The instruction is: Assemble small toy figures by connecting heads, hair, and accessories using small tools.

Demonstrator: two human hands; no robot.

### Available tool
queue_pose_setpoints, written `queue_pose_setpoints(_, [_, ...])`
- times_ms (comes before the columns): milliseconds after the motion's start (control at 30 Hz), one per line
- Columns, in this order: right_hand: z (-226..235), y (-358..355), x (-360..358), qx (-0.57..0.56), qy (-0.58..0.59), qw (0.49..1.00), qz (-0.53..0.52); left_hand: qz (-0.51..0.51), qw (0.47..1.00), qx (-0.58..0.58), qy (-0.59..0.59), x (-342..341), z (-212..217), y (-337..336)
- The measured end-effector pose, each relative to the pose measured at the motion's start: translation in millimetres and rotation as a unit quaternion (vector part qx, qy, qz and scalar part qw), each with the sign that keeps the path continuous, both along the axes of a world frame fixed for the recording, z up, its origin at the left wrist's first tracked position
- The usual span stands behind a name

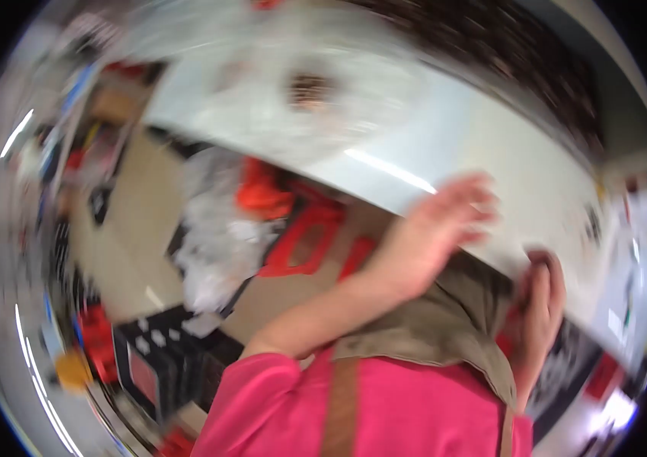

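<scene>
Close by table edge (346, 181), left hand (456, 209)

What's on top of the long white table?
On the table: translucent crumpled plastic sheeting and a small blurred brown object. Whatever the sheeting covers cannot be made out.

The counter (525, 164) is plain white. On the counter, whitish translucent plastic (377, 99) surrounds a mottled brown patch (309, 90). Beyond the counter runs a dark brown band (506, 49), flecked paler. On the counter's near side, the apron (445, 324) is olive-brown, the shirt (415, 404) plain vivid pink, the crumpled bag (213, 259) cloudy white, the bright piece (262, 190) orange-red, the floor (133, 228) tan.
</scene>
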State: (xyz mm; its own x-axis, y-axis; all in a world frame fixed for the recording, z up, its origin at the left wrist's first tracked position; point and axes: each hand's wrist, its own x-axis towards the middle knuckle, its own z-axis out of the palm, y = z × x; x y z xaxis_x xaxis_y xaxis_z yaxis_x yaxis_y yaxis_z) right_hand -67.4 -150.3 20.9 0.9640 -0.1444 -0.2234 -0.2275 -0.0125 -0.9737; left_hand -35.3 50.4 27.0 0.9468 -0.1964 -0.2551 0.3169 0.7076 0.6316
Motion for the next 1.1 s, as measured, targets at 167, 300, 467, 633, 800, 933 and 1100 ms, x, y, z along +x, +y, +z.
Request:
queue_pose_setpoints(167, [24.2, -10.3, 9.5, -0.116, -0.066, 0.984, 0.115, -0.021, 0.997, 0.068, -0.003, 16.8, 16.2, -4.2])
queue_pose_setpoints(300, [21.0, -18.1, 7.3, -0.127, -0.067, 0.984, 0.107, -0.066, 0.995, 0.081, -0.006, 22.0, 8.0, -14.1])
queue_pose_setpoints(467, [18.1, -15.7, 14.3, -0.196, -0.133, 0.963, 0.127, -0.077, 0.990, 0.116, -0.037, 16.2, 8.6, -17.7])
queue_pose_setpoints(633, [13.8, -11.9, 20.6, -0.211, -0.135, 0.957, 0.146, -0.104, 0.988, 0.112, -0.024, 15.4, 1.6, -13.9])
queue_pose_setpoints(800, [12.2, -3.5, 24.1, -0.231, -0.141, 0.950, 0.153, -0.130, 0.985, 0.113, -0.018, 17.4, -1.9, -3.0])
queue_pose_setpoints(933, [12.3, 1.8, 26.9, -0.240, -0.134, 0.950, 0.150, -0.162, 0.981, 0.105, -0.008, 20.3, -6.9, 7.4])
queue_pose_setpoints(1100, [14.6, 10.0, 20.5, -0.247, -0.143, 0.945, 0.162, -0.162, 0.984, 0.072, 0.027, 4.7, 0.9, 10.8])
